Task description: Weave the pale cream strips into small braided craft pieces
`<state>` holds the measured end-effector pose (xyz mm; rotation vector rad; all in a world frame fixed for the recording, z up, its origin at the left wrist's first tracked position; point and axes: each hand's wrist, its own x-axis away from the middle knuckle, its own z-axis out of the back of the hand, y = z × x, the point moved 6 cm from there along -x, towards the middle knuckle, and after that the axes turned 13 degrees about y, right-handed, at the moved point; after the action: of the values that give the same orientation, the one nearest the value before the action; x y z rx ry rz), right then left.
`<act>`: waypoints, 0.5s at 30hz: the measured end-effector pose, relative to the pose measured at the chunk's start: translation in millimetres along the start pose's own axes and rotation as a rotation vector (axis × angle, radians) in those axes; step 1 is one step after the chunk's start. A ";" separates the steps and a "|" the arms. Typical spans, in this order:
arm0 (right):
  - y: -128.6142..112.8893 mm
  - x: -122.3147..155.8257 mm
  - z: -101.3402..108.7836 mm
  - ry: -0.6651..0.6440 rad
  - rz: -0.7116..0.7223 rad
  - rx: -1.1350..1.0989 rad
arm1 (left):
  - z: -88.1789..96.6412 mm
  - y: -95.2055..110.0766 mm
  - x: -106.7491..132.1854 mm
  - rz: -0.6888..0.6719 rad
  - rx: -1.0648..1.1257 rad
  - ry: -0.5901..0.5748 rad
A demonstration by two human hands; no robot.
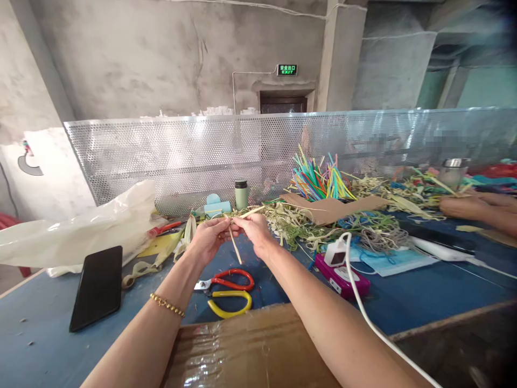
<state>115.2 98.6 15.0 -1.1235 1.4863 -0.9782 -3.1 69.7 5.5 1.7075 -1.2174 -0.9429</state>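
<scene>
My left hand (213, 235) and my right hand (254, 229) meet over the blue table, fingertips pinched together. Between them they grip a thin pale plant strip (235, 245), one end of which hangs down toward the table. Another pale length sticks out past my right fingers to the upper right. Just below my hands lie scissors (232, 280) with one red and one yellow handle. A heap of dried green and straw-coloured strips (288, 223) spreads to the right of my right hand. How the strips cross inside my fingers is hidden.
A black phone (97, 288) and a plastic bag (81, 229) lie left. Behind stand a green bottle (241, 195) and colourful pipe cleaners (319, 178). A purple power strip (342, 276) with a white cable sits right. Cardboard (254, 350) is in front. Another person's hands (476, 205) work far right.
</scene>
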 end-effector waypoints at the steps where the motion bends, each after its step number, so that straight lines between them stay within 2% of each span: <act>1: 1.8 -1.1 -0.4 0.001 0.008 0.009 | 0.8 -1.2 -1.2 -0.002 -0.002 0.005; 4: 6.8 -5.3 -1.6 -0.016 0.052 0.073 | 5.7 -2.7 -5.7 -0.026 -0.015 0.043; 7: 7.5 -6.8 -3.6 -0.096 0.106 0.260 | 16.8 2.2 -9.7 -0.090 -0.070 0.149; 10: -5.7 -5.3 -1.7 -0.111 0.266 0.438 | 23.8 10.5 -9.8 -0.158 -0.160 0.216; 13: -29.6 -0.5 1.6 -0.030 0.591 0.505 | 14.6 13.8 -5.5 -0.195 -0.280 0.128; 15: -32.2 -1.3 1.7 -0.024 0.660 0.582 | 3.2 13.6 -0.2 -0.235 -0.372 0.032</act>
<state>122.4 92.0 45.7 -0.1965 1.2928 -0.8290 -10.8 66.6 16.8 1.5760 -0.7701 -1.1943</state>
